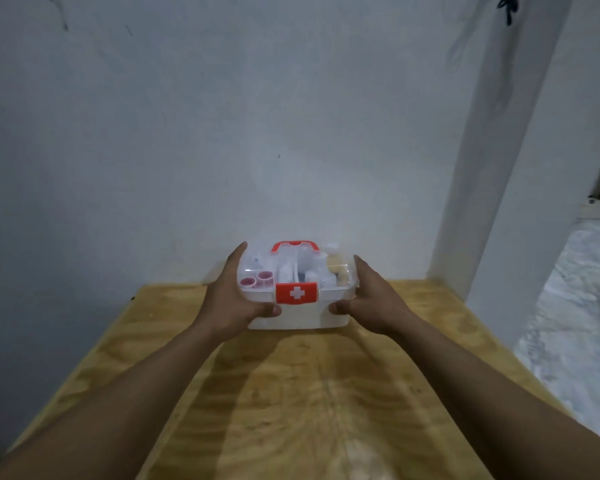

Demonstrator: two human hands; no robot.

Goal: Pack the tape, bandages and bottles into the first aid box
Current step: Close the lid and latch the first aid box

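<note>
From the head camera I see one first aid box (297,306) standing at the far end of the wooden table (291,393), close to the white wall (222,133), with its clear lid (291,268) down and its one red latch (296,292) at the near face. My left hand (231,303) cups the box's left end, fingers spread along the side and thumb pressed on the near face; my right hand (373,303) mirrors it on the right end. Both are clasping the box, not closed into fists. Through the lid I count two pink-capped bottles (257,280) at the left and one tan roll (338,270) at the right; the pale items between are too blurred to count. I judge packing finished; next I'd press the latch shut and let go.
</note>
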